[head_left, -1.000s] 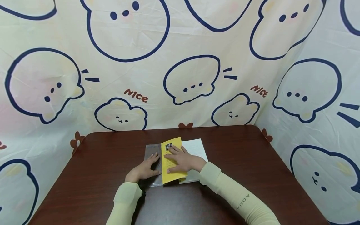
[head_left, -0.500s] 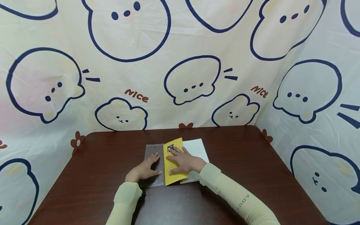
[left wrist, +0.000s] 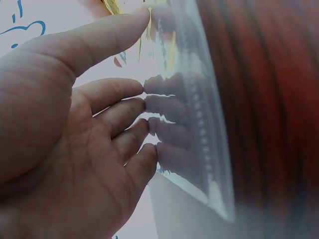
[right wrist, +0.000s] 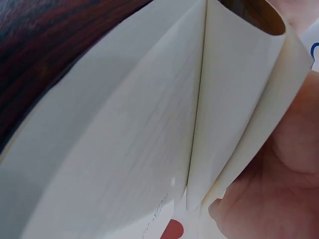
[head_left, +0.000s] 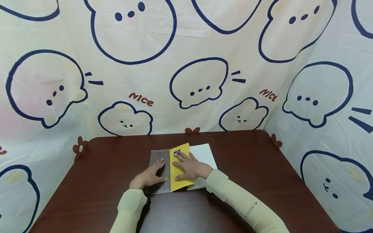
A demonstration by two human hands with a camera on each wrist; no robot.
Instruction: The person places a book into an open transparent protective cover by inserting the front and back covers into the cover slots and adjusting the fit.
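On the table (head_left: 93, 184), yellow flap (head_left: 176, 171) lengthwise near-to-far, right hand (head_left: 191, 167) wide-fingered over it, left hand (head_left: 148, 176) outstretched on clear cover (head_left: 164, 170)

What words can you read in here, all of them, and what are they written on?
"Nice": in red on the patterned cloth, left of the middle in the head view.
"Nice": on the same cloth again, farther right.
"AQUA": on the right sleeve.
Yellow paper: print too small to read.
White page: faint lines, too small and blurred to read.
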